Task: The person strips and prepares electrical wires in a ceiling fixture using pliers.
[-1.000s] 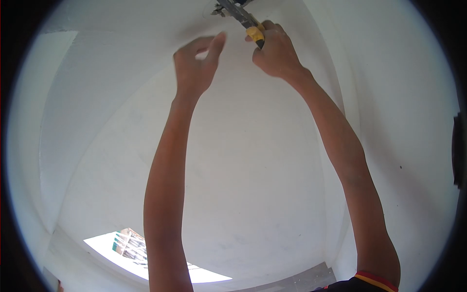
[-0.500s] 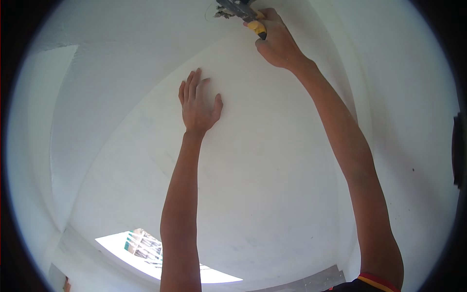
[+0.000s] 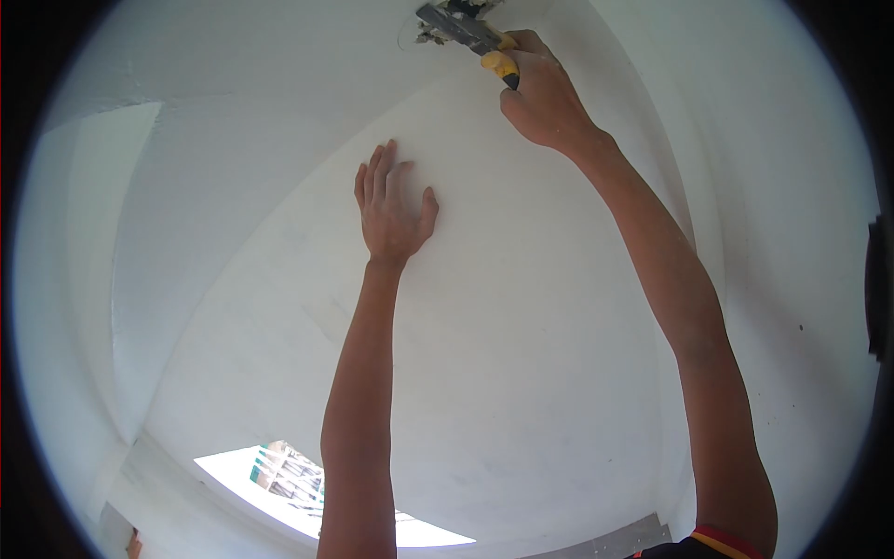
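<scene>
My right hand [image 3: 548, 98] is wrapped round the yellow-and-black handles of a pliers-like cutting tool [image 3: 461, 28], whose long grey jaws point up and to the left. Its exact kind is hard to make out. The jaws lie against a ragged, broken hole [image 3: 484, 7] in the white ceiling, at the top of the view. Lower and to the left, my left hand [image 3: 391, 219] is open, fingers spread, resting on the smooth white wall [image 3: 521, 307]. It holds nothing.
A thin curved line is marked on the ceiling [image 3: 279, 56] left of the hole. Low on the wall, a bright opening [image 3: 228, 466] shows a lattice-like structure beyond. A dark object [image 3: 875, 289] stands at the far right edge.
The view has shifted slightly, so more of the hole and the tool's jaws show. Both hands appear a little lower and further right; the right still grips the tool.
</scene>
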`<state>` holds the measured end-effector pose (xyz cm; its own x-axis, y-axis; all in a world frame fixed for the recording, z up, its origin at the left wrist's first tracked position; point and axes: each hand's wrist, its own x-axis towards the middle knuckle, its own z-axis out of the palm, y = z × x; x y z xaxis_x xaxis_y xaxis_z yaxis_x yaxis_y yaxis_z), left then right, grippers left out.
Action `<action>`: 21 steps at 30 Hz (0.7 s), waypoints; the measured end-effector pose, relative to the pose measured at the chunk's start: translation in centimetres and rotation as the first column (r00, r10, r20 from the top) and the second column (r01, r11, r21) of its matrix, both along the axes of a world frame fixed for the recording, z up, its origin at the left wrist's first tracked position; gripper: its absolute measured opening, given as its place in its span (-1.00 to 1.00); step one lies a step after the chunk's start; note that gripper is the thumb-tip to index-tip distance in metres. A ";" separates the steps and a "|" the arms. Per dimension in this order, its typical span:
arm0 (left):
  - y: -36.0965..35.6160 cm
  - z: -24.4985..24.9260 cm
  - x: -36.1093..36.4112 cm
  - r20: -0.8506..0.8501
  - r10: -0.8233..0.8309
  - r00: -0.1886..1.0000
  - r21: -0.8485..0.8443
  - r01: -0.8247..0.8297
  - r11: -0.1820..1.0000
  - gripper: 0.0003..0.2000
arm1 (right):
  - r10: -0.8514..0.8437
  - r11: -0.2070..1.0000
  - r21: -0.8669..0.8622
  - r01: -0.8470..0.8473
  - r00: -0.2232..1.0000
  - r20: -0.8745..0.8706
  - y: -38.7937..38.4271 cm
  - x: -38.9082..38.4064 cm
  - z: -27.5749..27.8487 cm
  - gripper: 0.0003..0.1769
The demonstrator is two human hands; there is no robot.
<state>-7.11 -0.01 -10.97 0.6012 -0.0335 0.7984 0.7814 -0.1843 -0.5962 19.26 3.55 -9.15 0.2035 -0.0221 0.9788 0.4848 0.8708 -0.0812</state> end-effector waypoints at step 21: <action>-0.4 1.2 -1.7 -0.003 -0.020 1.000 0.014 0.020 1.000 -0.64 | 0.004 0.990 -0.139 0.016 0.989 0.146 -3.1 -0.6 0.5 -0.56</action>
<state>-8.81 -0.39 -9.81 0.6029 -0.0568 0.7958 0.7758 -0.1912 -0.6014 18.66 0.48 -8.64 0.0590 0.1157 0.9915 0.5054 0.8531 -0.1296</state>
